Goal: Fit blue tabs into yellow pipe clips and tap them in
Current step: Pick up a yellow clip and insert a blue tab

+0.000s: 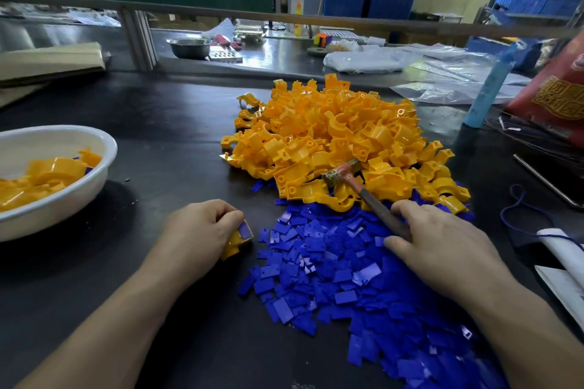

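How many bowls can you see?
2. A white bowl at the left, holding yellow clips; a metal bowl on the far bench. More may be hidden.

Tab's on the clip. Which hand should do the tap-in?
Right. The right hand grips the handle of the small brown-handled hammer, whose head rests on the pile of yellow clips. The left hand is occupied holding the yellow plastic pipe clip with the blue plastic tab on it.

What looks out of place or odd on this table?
Nothing looks damaged. The yellow clip pile spills onto the blue tabs beneath the hammer, and a few stray clips lie beyond its far-left edge.
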`<state>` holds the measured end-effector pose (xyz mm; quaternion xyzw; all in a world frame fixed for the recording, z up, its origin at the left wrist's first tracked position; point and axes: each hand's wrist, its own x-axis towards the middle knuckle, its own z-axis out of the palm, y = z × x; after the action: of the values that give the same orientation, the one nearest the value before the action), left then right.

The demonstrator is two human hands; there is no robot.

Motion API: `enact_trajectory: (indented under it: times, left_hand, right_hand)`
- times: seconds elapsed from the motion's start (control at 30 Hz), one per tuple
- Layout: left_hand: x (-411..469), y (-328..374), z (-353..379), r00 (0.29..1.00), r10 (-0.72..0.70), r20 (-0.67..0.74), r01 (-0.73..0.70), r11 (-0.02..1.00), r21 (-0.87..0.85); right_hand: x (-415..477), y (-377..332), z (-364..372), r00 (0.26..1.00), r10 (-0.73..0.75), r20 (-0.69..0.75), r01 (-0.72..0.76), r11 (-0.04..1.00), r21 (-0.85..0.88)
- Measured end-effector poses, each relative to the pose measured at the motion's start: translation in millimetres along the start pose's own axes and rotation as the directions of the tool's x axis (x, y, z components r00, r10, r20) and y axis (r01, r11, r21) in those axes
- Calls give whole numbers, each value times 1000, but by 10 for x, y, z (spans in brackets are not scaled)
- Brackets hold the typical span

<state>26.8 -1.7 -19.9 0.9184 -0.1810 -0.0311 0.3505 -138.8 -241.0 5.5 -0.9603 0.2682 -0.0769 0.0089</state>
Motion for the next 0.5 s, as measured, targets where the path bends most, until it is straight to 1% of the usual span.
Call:
enact_trajectory:
  times: [0.1, 0.17, 0.23, 0.27, 0.3, 0.33, 0.4, 0.43, 0.5]
  left_hand:
    - [13, 1, -69, 998, 26, 56, -34, 987, 154]
    - [30, -30, -150, 994, -34, 109, 7, 972, 236]
    - [21, -46, -224, 986, -72, 151, 30, 964, 263]
    - [7, -44, -242, 984, -69, 166, 20, 961, 277]
    - [4, -52, -239, 984, -47, 171, -8, 951, 310]
    - [-7, -44, -232, 984, -22, 178, -44, 933, 357]
    - [-9, -33, -207, 983, 27, 181, -105, 895, 434]
    - [-5, -30, -199, 982, 44, 184, -124, 885, 448]
    - [-2, -20, -193, 982, 54, 180, -131, 881, 454]
  right_hand:
    - [12, 11, 7, 1000, 10, -16, -9, 999, 45]
    - [18, 25, -9, 999, 6, -39, -3, 998, 65]
    - [5, 37, -73, 999, -4, -41, 8, 995, 102]
    - [-6, 37, -121, 999, -4, -38, 10, 985, 171]
    - [-24, 21, -182, 999, 2, -34, 7, 960, 279]
    - [-48, -11, -246, 999, 11, -36, 5, 910, 416]
    - [-110, -151, -367, 999, 31, -28, -4, 740, 673]
    - [-151, -239, -404, 1000, 17, 7, -17, 657, 754]
    - [-256, -407, -416, 991, -66, 119, -64, 550, 833]
